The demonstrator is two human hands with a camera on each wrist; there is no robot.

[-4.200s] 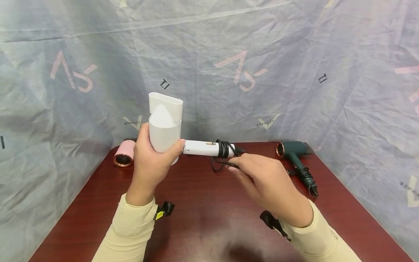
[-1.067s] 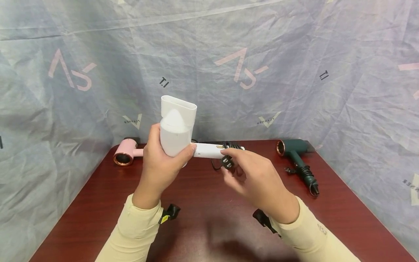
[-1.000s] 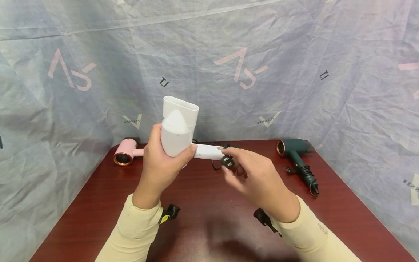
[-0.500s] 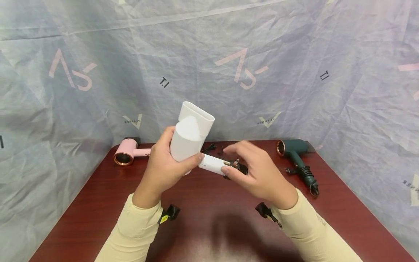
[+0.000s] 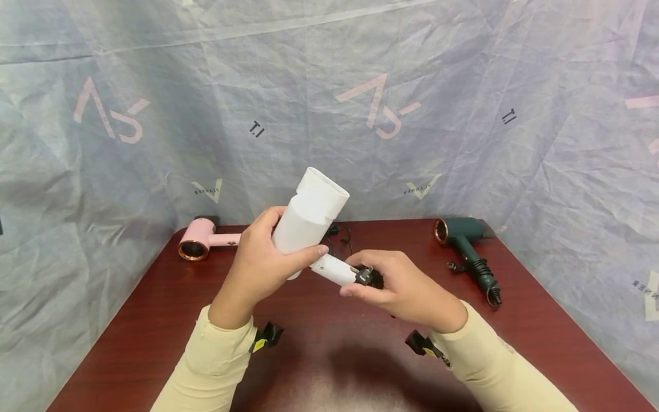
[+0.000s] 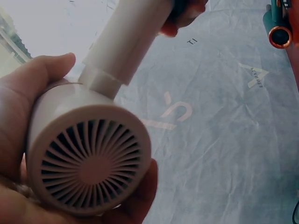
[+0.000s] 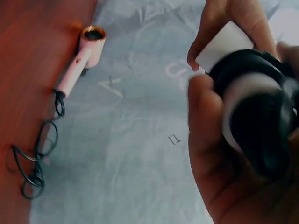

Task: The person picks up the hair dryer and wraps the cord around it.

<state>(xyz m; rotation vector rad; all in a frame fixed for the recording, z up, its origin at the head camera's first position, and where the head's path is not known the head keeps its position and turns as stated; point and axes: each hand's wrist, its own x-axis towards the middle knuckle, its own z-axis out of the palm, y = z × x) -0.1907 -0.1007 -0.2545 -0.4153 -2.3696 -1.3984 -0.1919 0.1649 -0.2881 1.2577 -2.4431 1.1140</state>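
A white hair dryer [image 5: 304,229] is held above the table, its flat nozzle [image 5: 323,192] tilted up to the right. My left hand [image 5: 257,260] grips the barrel, thumb in front near the handle joint. The handle [image 5: 333,269] slopes down to the right. Around its lower end my right hand [image 5: 407,289] is curled, over the wound black cord [image 7: 243,63] and beside the black plug [image 5: 364,276]. In the left wrist view the round rear grille [image 6: 93,172] faces the camera, with left fingers around it. Part of the cord is hidden in my right palm.
On the reddish-brown table [image 5: 309,355], a pink hair dryer [image 5: 198,236] lies at the back left, its loose cord [image 7: 35,161] trailing along the table. A dark green hair dryer [image 5: 465,230] with wrapped cord lies at the right. Grey fabric [image 5: 309,103] hangs close behind.
The cord strand my right hand was pulling is now wound on the handle, with the plug against it. The hair dryer has shifted right and tilted clockwise; my right fingers have closed around the handle end.
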